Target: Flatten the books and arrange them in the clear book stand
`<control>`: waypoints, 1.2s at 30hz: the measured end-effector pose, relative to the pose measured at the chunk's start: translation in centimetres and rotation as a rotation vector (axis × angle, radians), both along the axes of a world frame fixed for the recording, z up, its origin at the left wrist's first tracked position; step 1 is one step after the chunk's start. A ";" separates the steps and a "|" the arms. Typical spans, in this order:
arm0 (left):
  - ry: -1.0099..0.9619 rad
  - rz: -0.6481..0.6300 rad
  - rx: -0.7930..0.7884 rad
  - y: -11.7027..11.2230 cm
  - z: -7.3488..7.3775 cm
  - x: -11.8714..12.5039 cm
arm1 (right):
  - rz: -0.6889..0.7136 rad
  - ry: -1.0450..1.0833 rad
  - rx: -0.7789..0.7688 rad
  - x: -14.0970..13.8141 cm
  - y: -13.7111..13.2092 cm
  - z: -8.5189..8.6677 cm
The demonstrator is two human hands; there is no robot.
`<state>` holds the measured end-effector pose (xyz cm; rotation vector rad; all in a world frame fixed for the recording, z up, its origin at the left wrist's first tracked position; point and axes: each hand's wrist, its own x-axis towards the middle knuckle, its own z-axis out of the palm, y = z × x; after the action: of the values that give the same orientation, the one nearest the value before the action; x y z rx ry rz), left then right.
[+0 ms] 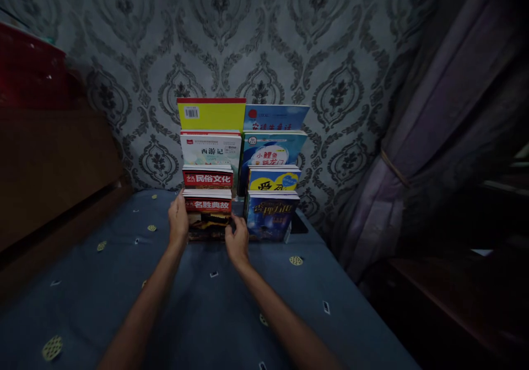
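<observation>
My left hand grips the left edge of the front red-covered book, its fingers behind the edge. At the lower right edge of the same book is my right hand, fingers curled against it. More than one book may be between them; the page edges show a small stack. Behind it rise another red book, a white book and a yellow one. To the right, a second column holds a dark blue book, a yellow-and-blue book and two blue ones behind.
The books stand on a blue patterned bedspread, against a wall with damask wallpaper. A tied purple curtain hangs at the right. At the left are a brown wooden panel and a red object. A dark flat object lies beside the books.
</observation>
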<state>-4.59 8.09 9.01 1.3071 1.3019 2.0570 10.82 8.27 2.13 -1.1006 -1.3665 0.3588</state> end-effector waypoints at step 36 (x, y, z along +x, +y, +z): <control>0.290 0.237 -0.052 -2.6 -3.8 0.7 | 0.017 0.056 0.021 0.1 0.5 -0.9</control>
<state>-3.85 5.50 5.24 1.5355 1.6972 2.0224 10.96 8.79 1.27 -1.0548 -1.3276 0.3840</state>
